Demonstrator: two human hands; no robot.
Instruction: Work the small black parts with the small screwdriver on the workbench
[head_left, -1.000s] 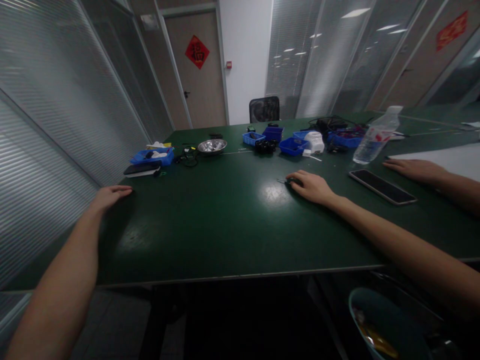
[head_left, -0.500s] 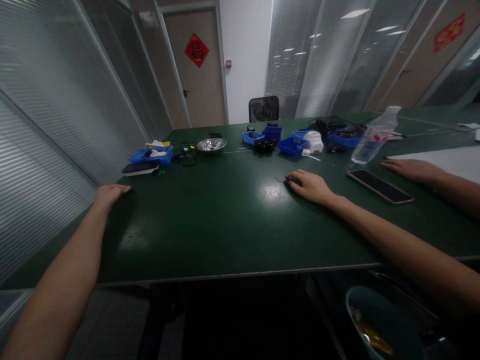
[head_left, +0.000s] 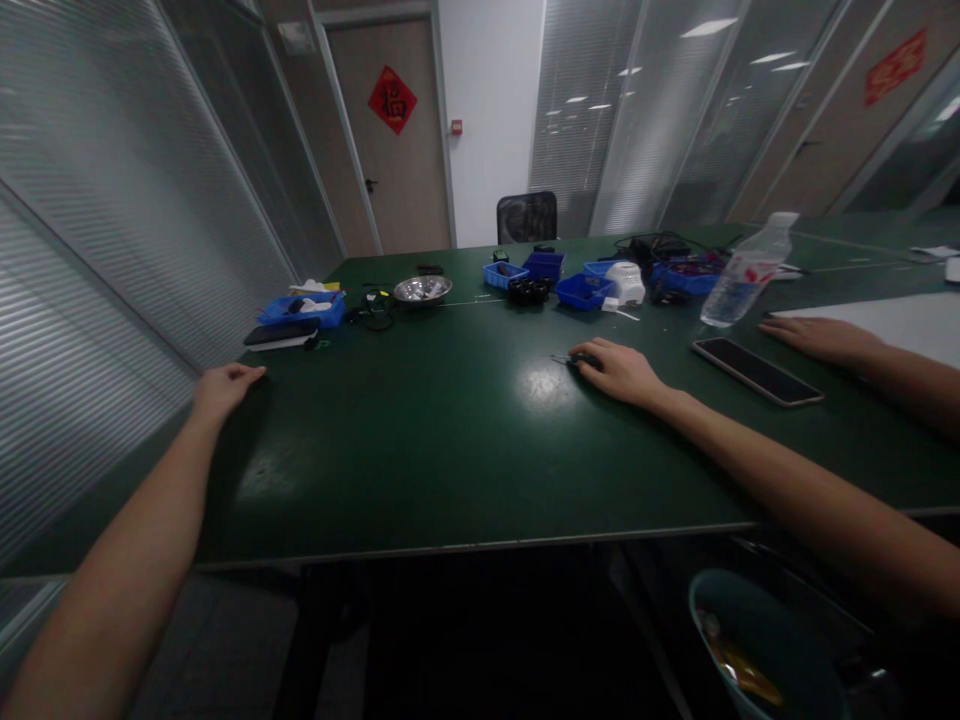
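Observation:
My left hand (head_left: 225,390) is at the left of the green table (head_left: 390,440), with thumb and fingertips pinched together. Whatever may be between them is too small to make out. A black notebook-like item (head_left: 281,334) lies just beyond that hand. Further right, my right hand (head_left: 616,370) rests on the tabletop, fingers closed around a small dark-handled tool (head_left: 582,360). Its thin metal end points left, and most of the handle is hidden under the fingers. A phone (head_left: 756,372) lies face up to the right of this hand.
Another person's hand (head_left: 821,338) lies flat at the right, near a tilted-looking water bottle (head_left: 746,272). Across the back are a metal bowl (head_left: 423,291), blue trays (head_left: 585,292), a white device (head_left: 625,282) and cables. A bin (head_left: 701,590) stands below the table edge.
My left hand has shifted slightly up and right, its fingertips now drawn together in a pinch. My right hand keeps its place with the tool.

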